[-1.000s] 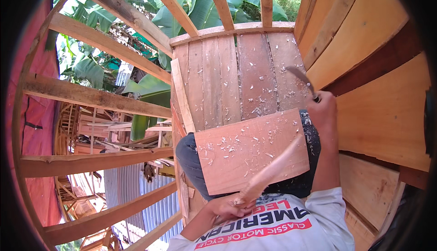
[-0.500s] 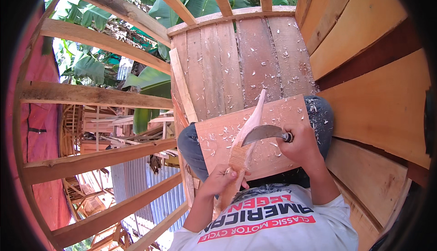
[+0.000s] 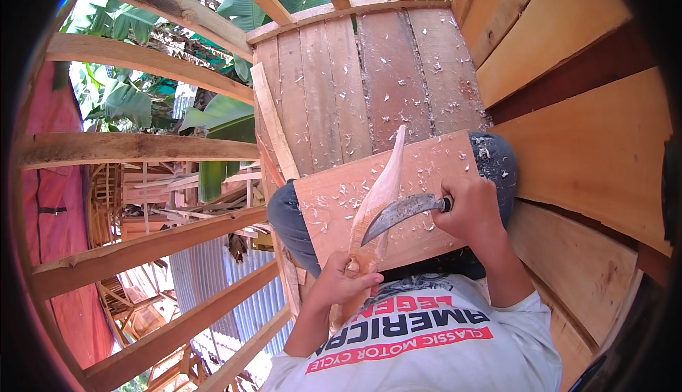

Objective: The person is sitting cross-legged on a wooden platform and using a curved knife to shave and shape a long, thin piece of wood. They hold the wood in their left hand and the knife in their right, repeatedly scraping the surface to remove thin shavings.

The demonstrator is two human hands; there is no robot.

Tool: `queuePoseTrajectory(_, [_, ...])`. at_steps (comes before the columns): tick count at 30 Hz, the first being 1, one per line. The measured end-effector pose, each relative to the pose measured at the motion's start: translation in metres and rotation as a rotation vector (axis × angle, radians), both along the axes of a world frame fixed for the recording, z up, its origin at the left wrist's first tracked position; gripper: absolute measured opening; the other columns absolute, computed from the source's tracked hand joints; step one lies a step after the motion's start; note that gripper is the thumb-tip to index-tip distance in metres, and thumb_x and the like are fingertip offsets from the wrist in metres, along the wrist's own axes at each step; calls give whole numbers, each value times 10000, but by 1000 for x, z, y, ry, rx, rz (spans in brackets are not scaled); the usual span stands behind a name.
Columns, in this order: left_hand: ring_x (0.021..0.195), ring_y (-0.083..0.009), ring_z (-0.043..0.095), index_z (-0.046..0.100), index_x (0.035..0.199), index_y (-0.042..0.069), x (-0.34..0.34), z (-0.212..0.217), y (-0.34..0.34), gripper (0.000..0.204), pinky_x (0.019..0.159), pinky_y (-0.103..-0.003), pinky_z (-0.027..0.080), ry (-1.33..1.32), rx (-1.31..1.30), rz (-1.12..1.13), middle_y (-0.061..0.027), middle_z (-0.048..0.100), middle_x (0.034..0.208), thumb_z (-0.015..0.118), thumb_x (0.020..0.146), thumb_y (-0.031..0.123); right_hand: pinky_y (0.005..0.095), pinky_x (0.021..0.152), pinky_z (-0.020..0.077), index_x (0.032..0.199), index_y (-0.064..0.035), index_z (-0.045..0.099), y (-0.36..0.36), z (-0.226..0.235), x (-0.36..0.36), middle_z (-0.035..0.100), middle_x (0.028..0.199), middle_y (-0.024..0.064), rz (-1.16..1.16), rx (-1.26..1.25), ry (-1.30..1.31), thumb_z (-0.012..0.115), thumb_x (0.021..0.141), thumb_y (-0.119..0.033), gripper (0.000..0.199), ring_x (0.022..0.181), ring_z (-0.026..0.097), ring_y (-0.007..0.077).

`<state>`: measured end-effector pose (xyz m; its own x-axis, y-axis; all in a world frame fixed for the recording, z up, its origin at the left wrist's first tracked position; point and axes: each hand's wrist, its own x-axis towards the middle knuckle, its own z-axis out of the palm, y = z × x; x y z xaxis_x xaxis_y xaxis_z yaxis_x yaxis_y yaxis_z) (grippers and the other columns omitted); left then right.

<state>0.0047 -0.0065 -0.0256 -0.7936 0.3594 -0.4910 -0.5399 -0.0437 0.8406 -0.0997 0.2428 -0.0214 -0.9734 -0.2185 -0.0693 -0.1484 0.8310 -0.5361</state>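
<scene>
Bright daylight from the open left side; sharp centre, dark fisheye-bent rim.

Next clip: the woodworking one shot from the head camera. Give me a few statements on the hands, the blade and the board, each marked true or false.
1. The right hand grips a curved knife. True.
2. The left hand holds the lower end of a long tapered wood piece. True.
3. The board on the lap is bare of shavings. False: pale chips lie scattered over it.
4. The knife blade is raised well clear of the wood piece. False: its blade lies against it.
5. The person sits on a concrete slab. False: a plank floor lies ahead.
</scene>
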Motion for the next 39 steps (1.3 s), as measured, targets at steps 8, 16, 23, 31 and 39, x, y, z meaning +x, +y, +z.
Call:
queuePoseTrajectory(8, [617,-123,625,597,918,-29,9,1,4,189,554,-257,495,22,-95,33,-58,640,697,720,800,52,383,550,494,633,-86,649,3,-2,-16,597,577,109,-39,27,137,691,561,-214,154,570,618,299])
queuePoseTrajectory(16, [619,-123,617,589,913,-34,2,11,1,166,566,-258,491,-10,-85,47,-64,635,698,694,818,52,386,546,481,627,-101,641,-6,-7,-27,601,588,99,-62,68,180,692,553,-206,138,585,615,300])
queuePoseTrajectory(23, [626,-123,609,579,956,-32,2,12,-2,185,571,-257,490,-79,-32,84,-65,627,717,681,835,64,399,522,454,611,-35,601,-9,-16,-55,546,530,146,-177,9,327,695,644,-229,218,505,582,270])
queuePoseTrajectory(31, [628,-153,619,541,986,-31,27,-5,-24,196,563,-294,526,-40,97,210,-81,615,733,665,849,36,373,464,377,611,59,492,34,15,-79,405,467,167,-350,-291,155,630,737,-171,296,409,402,219])
queuePoseTrajectory(39, [661,-164,629,517,1029,-44,-7,12,-9,215,591,-295,530,24,84,194,-96,619,752,635,872,43,389,476,430,608,-5,599,-18,6,1,503,515,185,-75,-290,-91,659,714,-191,222,494,567,350])
